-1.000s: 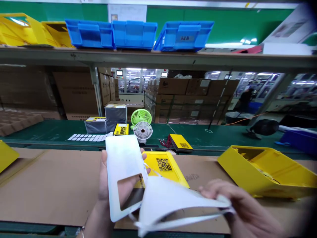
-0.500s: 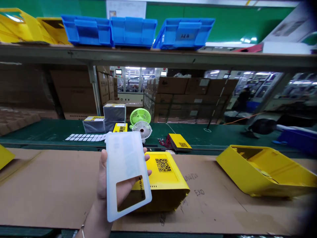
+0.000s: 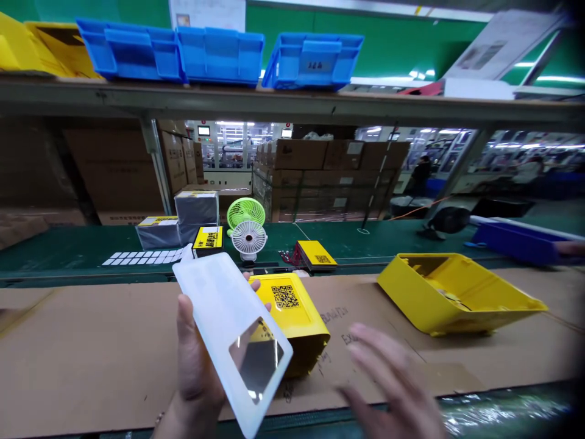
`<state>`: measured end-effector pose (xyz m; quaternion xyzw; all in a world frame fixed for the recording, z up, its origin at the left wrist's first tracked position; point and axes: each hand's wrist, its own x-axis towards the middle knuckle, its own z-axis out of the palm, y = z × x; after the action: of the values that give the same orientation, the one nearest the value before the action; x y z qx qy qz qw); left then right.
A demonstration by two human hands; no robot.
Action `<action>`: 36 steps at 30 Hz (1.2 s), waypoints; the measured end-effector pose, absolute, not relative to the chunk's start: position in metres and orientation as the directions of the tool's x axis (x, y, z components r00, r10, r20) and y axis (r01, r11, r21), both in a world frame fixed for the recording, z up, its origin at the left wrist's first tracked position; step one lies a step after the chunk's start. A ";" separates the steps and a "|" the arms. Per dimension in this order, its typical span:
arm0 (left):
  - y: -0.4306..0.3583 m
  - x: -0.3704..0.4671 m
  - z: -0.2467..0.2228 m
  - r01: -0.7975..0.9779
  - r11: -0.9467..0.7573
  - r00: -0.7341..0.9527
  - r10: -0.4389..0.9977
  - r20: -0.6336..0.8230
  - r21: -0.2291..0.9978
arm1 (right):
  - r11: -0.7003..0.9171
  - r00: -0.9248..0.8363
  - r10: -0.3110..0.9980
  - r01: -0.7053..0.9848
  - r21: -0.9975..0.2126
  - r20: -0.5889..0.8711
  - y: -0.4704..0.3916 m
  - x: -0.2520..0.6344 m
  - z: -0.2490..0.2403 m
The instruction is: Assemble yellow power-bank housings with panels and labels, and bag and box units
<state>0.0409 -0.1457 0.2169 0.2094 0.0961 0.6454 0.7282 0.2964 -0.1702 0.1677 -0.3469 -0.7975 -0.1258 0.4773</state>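
Note:
My left hand holds a translucent white panel by its edges, with the thumb at the left and fingertips showing past the right side. The panel is tilted, and a rectangular window near its lower end looks glossy. Behind it a yellow housing with a QR code rests on the cardboard, partly covered by the panel. My right hand is at the lower right, blurred, its fingers spread with nothing between them. It touches neither the panel nor the housing.
An open yellow shell lies on the cardboard at the right. Farther back stand a green fan, a white fan, wrapped boxes and a yellow-topped stack. Blue bins line the shelf above. A person's hand shows at the right edge.
My right hand has come into view at the lower right. The panel in my left hand has turned, its lower end swinging down and right. The whole scene has shifted left in view.

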 end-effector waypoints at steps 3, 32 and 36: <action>-0.156 0.053 0.211 -0.811 0.289 0.383 0.919 0.089 0.509 | 0.844 -0.544 0.307 0.534 0.041 0.781 -0.164 0.251 0.173; -0.083 -0.003 0.215 0.729 -0.424 0.431 0.894 0.120 0.538 | 0.363 -0.170 0.931 0.507 -0.782 0.322 -0.092 0.281 0.160; -0.078 0.001 0.222 0.733 -0.443 0.465 0.880 0.095 0.516 | 0.317 -0.181 0.947 0.407 -0.857 0.265 -0.088 0.287 0.156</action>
<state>0.0010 -0.0780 0.2217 0.8307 0.4854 0.1780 0.2067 0.2873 -0.0876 0.1559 -0.4859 -0.6967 0.3244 0.4162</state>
